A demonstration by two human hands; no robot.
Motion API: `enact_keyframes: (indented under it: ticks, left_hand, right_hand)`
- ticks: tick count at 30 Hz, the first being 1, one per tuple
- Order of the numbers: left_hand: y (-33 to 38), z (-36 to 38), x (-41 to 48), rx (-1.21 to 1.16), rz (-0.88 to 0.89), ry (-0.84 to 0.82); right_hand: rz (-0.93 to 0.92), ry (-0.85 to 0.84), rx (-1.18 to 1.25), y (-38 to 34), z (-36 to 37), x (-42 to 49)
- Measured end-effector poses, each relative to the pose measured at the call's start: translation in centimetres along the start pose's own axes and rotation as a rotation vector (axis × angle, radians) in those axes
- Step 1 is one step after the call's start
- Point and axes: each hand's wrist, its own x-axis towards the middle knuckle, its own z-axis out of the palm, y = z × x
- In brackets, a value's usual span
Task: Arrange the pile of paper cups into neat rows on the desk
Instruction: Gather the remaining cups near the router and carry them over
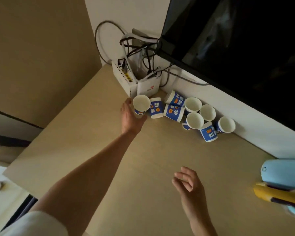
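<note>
Left hand (130, 117) curls round the leftmost paper cup (141, 104), its fingertips hidden behind the cup. Right hand (188, 182) hovers at 5 o'clock, fingers loosely curled and holding nothing. Nine blue-and-white cups in all. The other eight cups (194, 120) lie jumbled toward 3 o'clock on the tan desk (143, 159), their print blurred.

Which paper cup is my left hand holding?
The leftmost cup, nearest the white router; your left hand grips its base. No hand touches the others.
</note>
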Motion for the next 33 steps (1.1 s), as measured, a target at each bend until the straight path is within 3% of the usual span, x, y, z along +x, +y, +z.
enact_keyframes:
  ticks: [8, 12, 19, 26, 33]
  left_hand:
    - [0.1, 0.6, 2.5, 0.022, 0.088, 0.049]
    - [0.5, -1.3, 2.3, -0.012, 0.077, 0.126]
    - [0.1, -7.4, -3.2, -0.087, 0.034, 0.223]
    - [0.3, -10.9, -7.8, -0.098, -0.002, 0.199]
    - [-0.5, -12.0, -8.5, -0.083, -0.026, 0.191]
  right_hand:
    - [0.01, -0.017, -0.023, -4.3, 3.0, 3.0]
    - [-0.096, -0.011, -0.108, -8.0, 4.5, 5.9]
    - [-0.387, 0.113, -0.643, -14.4, 10.9, 16.1]
    - [-0.461, 0.13, -1.142, -14.0, 15.6, 21.0]
    - [-0.511, 0.04, -1.031, -11.0, 16.7, 19.1]
